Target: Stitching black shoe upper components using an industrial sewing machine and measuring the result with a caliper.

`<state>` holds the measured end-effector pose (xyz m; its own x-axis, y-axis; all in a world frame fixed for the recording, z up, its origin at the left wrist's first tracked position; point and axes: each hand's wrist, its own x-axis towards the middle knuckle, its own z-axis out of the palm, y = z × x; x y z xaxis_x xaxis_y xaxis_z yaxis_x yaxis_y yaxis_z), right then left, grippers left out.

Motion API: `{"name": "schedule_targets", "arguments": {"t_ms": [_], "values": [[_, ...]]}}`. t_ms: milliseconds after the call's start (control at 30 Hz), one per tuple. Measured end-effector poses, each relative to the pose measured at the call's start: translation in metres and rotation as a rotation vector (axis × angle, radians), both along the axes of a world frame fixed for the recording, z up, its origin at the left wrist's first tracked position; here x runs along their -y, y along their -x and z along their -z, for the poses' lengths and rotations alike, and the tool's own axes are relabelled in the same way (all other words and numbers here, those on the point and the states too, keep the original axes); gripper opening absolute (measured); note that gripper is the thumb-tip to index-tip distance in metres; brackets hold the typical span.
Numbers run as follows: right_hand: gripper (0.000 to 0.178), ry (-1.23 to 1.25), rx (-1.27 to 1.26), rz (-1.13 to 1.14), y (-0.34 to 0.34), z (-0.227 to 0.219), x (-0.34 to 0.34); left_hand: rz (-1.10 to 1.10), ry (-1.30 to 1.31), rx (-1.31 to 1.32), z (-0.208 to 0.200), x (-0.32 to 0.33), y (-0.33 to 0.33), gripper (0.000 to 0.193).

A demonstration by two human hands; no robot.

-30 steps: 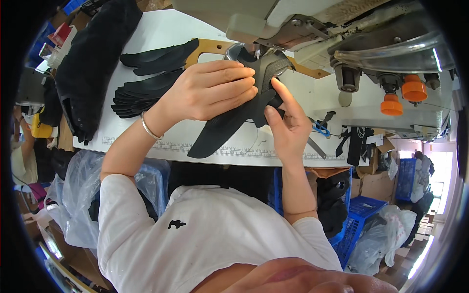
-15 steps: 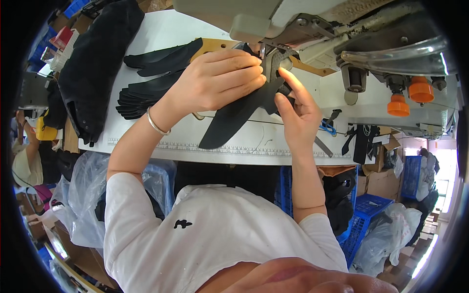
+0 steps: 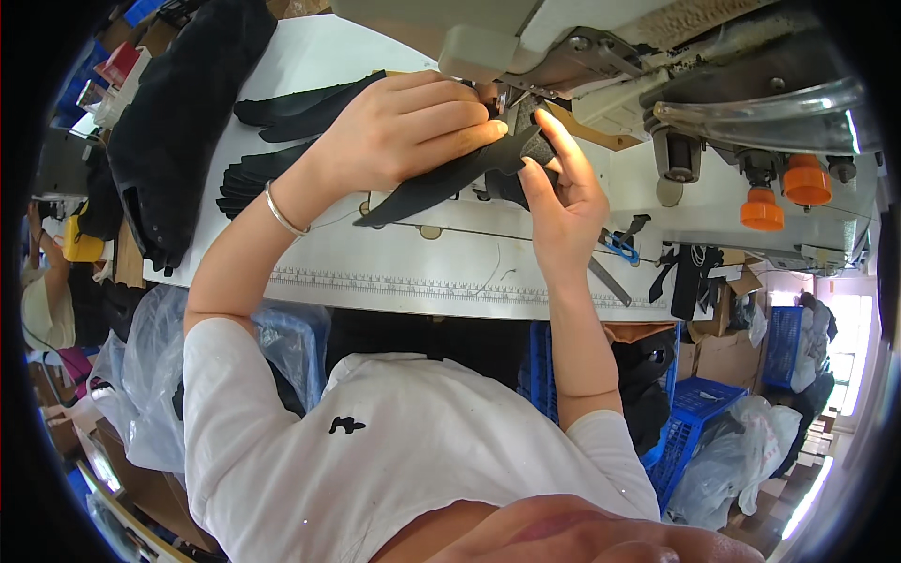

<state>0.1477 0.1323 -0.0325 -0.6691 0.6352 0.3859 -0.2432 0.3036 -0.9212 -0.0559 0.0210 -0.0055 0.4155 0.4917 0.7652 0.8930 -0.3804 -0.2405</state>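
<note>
Left grip (image 3: 399,131): fingers together on the black piece (image 3: 441,181); thumb hidden, cannot tell whether it pinches.
Right grip (image 3: 569,211): thumb and forefinger slightly parted, holding the right end.
Black piece: below the sewing machine (image 3: 483,54), over the white surface (image 3: 375,255).
Black cutouts (image 3: 267,175): stacked beside the left forearm.
Blue-handled tool (image 3: 622,248): near the right wrist.

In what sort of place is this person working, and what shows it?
Probably a sewing workshop: the left hand and right hand touch a black piece at what looks like a sewing machine, more black pieces lie stacked on the white table, and blue crates stand nearby.
</note>
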Motion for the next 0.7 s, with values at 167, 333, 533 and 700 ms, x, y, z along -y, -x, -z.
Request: {"name": "schedule_targets", "arguments": {"t_ms": [167, 333, 533, 700], "values": [[0.051, -0.002, 0.052, 0.002, -0.001, -0.006, -0.003, -0.082, 0.120, -0.105, -0.019, 0.014, -0.003, 0.042], [0.051, 0.046, 0.122, 0.016, -0.008, -0.006, 0.000, -0.127, 0.439, -0.110, -0.055, 0.029, -0.015, 0.055], [0.050, 0.075, -0.014, 0.028, -0.006, 0.010, -0.002, -0.340, 0.521, 0.174, -0.031, 0.022, -0.074, 0.055], [0.049, 0.059, -0.016, -0.006, -0.006, 0.013, 0.006, -0.551, -0.101, 0.147, 0.020, 0.000, -0.094, 0.037]]}}
